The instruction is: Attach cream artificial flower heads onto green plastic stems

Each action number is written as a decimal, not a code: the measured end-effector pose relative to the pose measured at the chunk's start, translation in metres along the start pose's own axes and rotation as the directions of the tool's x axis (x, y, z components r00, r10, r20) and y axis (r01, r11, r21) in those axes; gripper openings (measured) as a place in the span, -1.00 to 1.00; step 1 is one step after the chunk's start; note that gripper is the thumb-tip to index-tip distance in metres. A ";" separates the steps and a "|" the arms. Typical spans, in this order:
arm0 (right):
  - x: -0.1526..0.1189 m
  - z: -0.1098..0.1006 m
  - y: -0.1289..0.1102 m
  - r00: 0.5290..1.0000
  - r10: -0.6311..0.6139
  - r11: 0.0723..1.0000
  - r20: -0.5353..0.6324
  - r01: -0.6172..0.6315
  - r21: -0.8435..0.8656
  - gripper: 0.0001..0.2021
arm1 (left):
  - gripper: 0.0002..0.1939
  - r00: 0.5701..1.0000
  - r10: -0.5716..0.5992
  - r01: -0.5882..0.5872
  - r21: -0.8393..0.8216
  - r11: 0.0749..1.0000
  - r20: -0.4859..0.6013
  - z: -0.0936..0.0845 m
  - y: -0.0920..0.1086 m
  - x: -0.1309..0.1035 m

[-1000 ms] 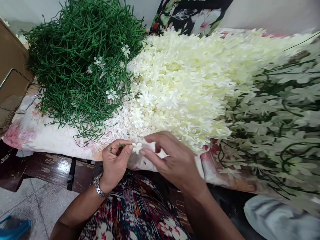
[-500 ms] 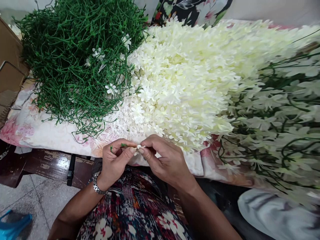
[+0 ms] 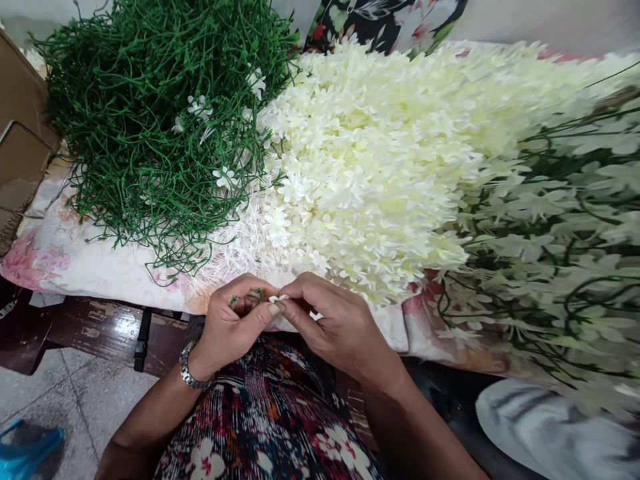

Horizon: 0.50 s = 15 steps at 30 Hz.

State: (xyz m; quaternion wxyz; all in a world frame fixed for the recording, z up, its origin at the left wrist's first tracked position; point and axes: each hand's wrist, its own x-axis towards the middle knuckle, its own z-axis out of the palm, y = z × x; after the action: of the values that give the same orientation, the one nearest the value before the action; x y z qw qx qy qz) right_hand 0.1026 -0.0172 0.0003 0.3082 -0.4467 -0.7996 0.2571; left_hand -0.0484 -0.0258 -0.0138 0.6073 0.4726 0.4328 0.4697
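Close to the cloth's front edge, my left hand (image 3: 235, 327) and my right hand (image 3: 335, 320) meet fingertip to fingertip. Between them is a small white artificial flower (image 3: 277, 299), mostly hidden by the fingers and thumbs. A green plastic stem (image 3: 257, 293) pokes out from the left hand's grip, its small tips showing above the thumb. Both hands are pinched closed. Beyond them lie a heap of green plastic stems (image 3: 165, 127) at the left and a wide pile of cream-white artificial flowers (image 3: 370, 167) in the middle.
Thin white strands (image 3: 240, 240) lie between the two piles on the flowered cloth (image 3: 115, 273). At the right are finished-looking white flowers on green stems (image 3: 540, 247). A cardboard box (image 3: 23, 113) stands far left, and a blue plastic object (image 3: 33, 440) rests on the floor.
Both hands remain together with the flower pinched between them. The left hand has shifted slightly, and its green stem tips now sit a little further right.
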 end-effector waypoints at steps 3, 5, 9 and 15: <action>0.000 0.000 -0.001 0.999 0.011 1.000 -0.045 -0.010 0.024 -0.98 | -0.94 0.995 0.049 -0.050 -0.005 0.999 -0.092 0.002 -0.001 0.000; -0.001 0.001 0.000 0.997 0.031 0.998 -0.064 -0.028 0.052 -0.94 | -0.95 0.984 0.056 -0.064 -0.042 0.997 -0.171 0.004 -0.005 -0.001; -0.003 0.005 0.002 0.995 0.063 0.994 -0.071 -0.056 0.098 -0.95 | -0.95 0.976 0.049 -0.063 -0.059 0.996 -0.211 0.009 -0.010 -0.003; -0.004 0.006 0.004 0.998 0.042 0.994 -0.053 -0.037 0.101 -0.97 | -0.86 0.999 -0.039 0.039 -0.006 0.999 -0.036 0.005 -0.001 -0.002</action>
State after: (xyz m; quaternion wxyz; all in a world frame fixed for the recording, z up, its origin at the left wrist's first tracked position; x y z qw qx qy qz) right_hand 0.1021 -0.0193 -0.0075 0.3470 -0.4534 -0.7680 0.2902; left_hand -0.0440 -0.0287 -0.0137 0.6098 0.4537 0.4516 0.4673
